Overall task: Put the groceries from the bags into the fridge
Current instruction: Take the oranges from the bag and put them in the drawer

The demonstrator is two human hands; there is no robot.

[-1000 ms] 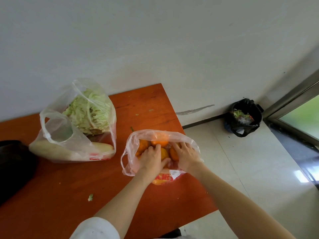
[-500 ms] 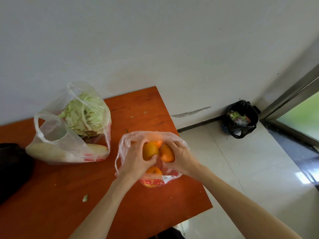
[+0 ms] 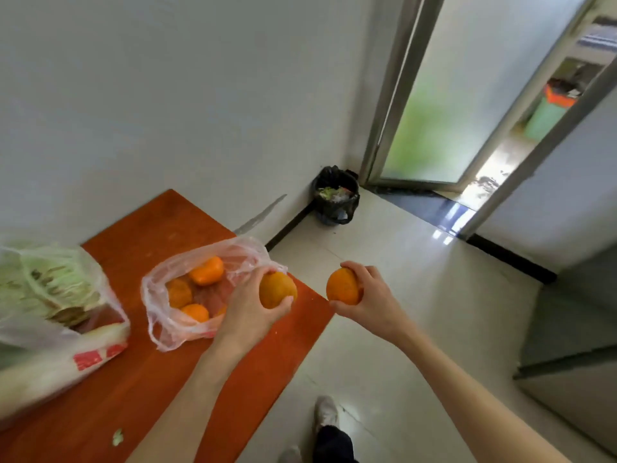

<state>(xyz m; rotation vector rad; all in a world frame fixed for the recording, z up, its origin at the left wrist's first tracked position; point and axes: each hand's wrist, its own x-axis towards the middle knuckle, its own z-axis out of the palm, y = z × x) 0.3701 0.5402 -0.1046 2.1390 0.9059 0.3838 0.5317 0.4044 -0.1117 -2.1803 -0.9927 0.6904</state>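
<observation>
Over table edge, left hand [image 3: 248, 309] gripping orange [image 3: 277, 289], right hand [image 3: 369, 297] holding another orange [image 3: 344, 286]

My left hand [image 3: 253, 307] is out in front, fingers and thumb curled round an orange [image 3: 277, 289], forearm bare and reaching up from the bottom edge. My right hand [image 3: 369, 295] is just beside it, apart from it, gripping a second orange [image 3: 344, 286] with fingers wrapped over the top. Right forearm runs long and straight from the lower right corner.
</observation>
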